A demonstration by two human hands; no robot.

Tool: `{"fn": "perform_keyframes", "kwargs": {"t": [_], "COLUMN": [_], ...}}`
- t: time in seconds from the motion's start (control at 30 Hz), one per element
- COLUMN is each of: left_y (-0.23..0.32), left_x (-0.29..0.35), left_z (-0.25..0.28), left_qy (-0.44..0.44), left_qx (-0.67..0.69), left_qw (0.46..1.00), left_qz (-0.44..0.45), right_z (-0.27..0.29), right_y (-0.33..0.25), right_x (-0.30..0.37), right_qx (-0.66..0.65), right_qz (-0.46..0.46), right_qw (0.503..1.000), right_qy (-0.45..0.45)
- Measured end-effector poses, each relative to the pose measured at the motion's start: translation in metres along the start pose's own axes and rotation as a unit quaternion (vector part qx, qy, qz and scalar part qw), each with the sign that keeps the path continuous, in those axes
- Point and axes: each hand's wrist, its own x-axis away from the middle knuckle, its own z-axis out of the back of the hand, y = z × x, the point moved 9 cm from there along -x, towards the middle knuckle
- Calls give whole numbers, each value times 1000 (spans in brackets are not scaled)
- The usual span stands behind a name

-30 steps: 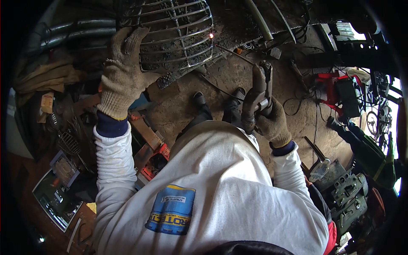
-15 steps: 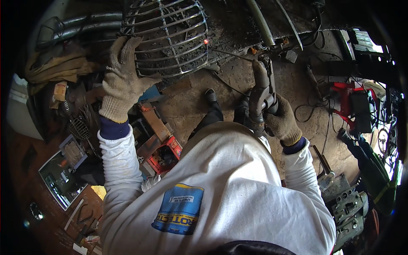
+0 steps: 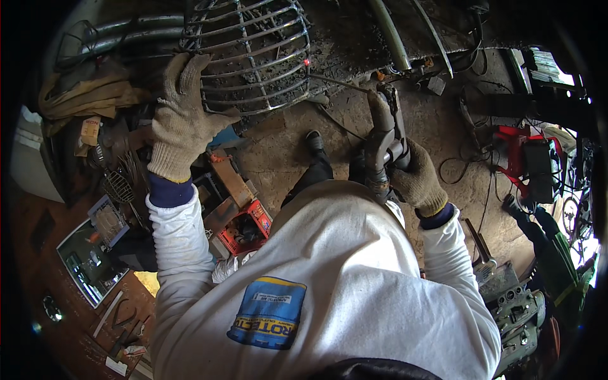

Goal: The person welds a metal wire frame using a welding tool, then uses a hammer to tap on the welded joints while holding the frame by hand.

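In a knit work glove, my right hand is closed round the handle of a welding electrode holder. A thin welding rod runs from its jaws to the right side of a curved metal bar grille. A small red-hot spot glows on the grille's edge, just above the rod's tip. My left hand, gloved too, lies at the grille's lower left edge with fingers stretched out and thumb apart. Whether its fingertips press on the bars is hard to tell.
The grille lies on a dark, debris-strewn workbench beside a metal tube. A red crate and boxes stand at left below. Cables cross the floor at right, near a red stand. Another person's legs show at far right.
The glow at the grille's edge has dimmed from orange to red. My right hand and the electrode holder have shifted slightly left; my left hand keeps its place.
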Motion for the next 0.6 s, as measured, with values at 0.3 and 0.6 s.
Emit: {"fn": "perform_keyframes", "kwargs": {"t": [0.3, 0.6], "left_y": [-13, -16], "left_x": [33, 39], "left_z": [-13, -15], "left_qy": [57, 93], "left_qx": [-176, -237], "left_qw": [976, 959], "left_qz": [-115, -120], "right_z": [-11, -34], "right_y": [-15, -42], "right_x": [-1, -1], "right_qx": [-23, -108], "right_qz": [42, 88], "right_qw": [999, 986], "right_qy": [17, -89]}}
